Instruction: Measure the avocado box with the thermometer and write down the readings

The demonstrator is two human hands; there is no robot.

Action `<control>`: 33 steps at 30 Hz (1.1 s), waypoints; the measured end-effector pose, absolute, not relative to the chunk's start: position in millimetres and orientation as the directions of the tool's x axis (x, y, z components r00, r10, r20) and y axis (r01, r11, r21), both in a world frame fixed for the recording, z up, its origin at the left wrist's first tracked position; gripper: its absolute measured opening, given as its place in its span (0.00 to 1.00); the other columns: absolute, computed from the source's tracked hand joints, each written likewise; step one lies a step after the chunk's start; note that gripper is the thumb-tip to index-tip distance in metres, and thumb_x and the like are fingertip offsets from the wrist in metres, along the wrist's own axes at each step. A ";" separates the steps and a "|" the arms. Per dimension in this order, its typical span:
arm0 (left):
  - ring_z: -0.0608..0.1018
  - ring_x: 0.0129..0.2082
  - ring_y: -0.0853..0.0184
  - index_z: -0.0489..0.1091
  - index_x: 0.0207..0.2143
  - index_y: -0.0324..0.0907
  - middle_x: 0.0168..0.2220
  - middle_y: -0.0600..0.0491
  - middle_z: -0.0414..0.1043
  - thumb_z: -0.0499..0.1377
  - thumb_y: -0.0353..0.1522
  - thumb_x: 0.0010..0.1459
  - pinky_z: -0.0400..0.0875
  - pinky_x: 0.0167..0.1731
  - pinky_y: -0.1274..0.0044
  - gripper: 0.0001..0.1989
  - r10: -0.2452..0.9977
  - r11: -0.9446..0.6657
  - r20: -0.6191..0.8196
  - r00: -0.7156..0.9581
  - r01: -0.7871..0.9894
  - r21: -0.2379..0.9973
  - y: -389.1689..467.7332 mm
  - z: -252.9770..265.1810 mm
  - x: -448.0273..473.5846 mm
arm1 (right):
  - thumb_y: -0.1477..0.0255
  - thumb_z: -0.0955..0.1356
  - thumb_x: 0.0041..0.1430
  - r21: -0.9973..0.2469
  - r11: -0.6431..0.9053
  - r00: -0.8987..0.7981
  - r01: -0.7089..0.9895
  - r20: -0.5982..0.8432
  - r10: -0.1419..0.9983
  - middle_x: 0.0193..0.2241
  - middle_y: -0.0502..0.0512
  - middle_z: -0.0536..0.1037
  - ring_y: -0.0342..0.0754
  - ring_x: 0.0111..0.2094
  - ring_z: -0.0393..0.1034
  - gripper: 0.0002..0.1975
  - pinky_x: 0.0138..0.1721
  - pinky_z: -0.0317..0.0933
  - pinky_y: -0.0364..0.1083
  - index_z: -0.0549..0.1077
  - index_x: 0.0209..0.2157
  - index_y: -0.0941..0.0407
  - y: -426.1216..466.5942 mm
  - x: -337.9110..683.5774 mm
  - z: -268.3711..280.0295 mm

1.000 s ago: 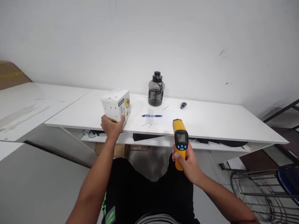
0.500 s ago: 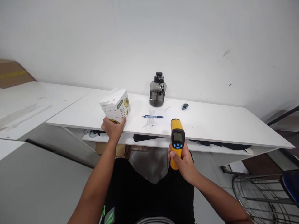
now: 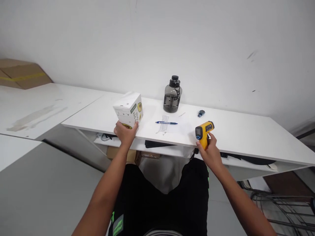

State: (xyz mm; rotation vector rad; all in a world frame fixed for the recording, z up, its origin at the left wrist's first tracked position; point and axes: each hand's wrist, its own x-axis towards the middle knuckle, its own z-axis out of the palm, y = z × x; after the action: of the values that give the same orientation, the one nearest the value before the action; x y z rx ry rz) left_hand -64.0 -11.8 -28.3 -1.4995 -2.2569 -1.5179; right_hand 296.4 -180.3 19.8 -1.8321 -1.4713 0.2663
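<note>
My left hand (image 3: 126, 132) grips the lower near end of a white carton (image 3: 129, 109) printed with avocados, which stands at the left of the desk. Its thumb lies along the printed side. In my right hand (image 3: 211, 151) is a yellow and black infrared thermometer (image 3: 204, 130), held by its handle near the front edge. The thermometer's screen and blue buttons face left, and its nose points right. Between the hands, a blue pen (image 3: 166, 123) rests across a printed slip of paper (image 3: 164, 127).
A dark translucent water bottle (image 3: 172, 95) stands near the wall. To its right lies a small dark blue object (image 3: 201, 113). A taped cardboard box (image 3: 24, 73) sits at far left. Under the desktop (image 3: 246, 131) runs a shelf; a metal rack (image 3: 283, 209) stands at lower right.
My right hand has moved right and up, turning the thermometer so its nose points right rather than away from me. My left hand still holds the carton. The whole view has shifted slightly.
</note>
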 end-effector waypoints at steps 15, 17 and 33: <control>0.72 0.52 0.47 0.61 0.53 0.37 0.48 0.40 0.70 0.64 0.49 0.46 0.57 0.58 0.56 0.38 0.660 0.055 0.517 -0.546 0.721 0.691 -11.9 -29.4 -63.3 | 0.56 0.57 0.66 -0.035 -0.389 0.390 0.920 0.155 0.908 0.51 0.71 0.73 0.64 0.51 0.65 0.31 0.46 0.57 0.57 0.62 0.62 0.60 -101.6 361.2 10.8; 0.72 0.52 0.47 0.60 0.54 0.36 0.48 0.39 0.70 0.64 0.49 0.47 0.57 0.58 0.56 0.38 0.654 0.051 0.523 -0.547 0.722 0.690 -11.5 -30.1 -63.1 | 0.57 0.58 0.65 -0.006 -0.372 0.368 0.928 0.167 0.915 0.52 0.72 0.70 0.65 0.52 0.63 0.30 0.48 0.57 0.59 0.63 0.61 0.60 -98.6 361.7 12.1; 0.73 0.51 0.48 0.61 0.54 0.36 0.46 0.40 0.71 0.64 0.48 0.49 0.62 0.53 0.59 0.37 0.665 0.066 0.519 -0.537 0.735 0.675 -16.9 -26.0 -61.7 | 0.71 0.55 0.69 -0.235 0.052 -0.035 0.971 0.078 0.996 0.50 0.64 0.75 0.55 0.42 0.73 0.20 0.36 0.59 0.48 0.65 0.59 0.56 -16.1 208.4 5.3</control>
State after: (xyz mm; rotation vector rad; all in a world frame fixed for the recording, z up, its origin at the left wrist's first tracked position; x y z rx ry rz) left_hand -61.7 -16.9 -26.0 -1.4744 -2.2399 -1.4946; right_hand 208.4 -16.1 5.3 -2.0158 -2.1066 0.1714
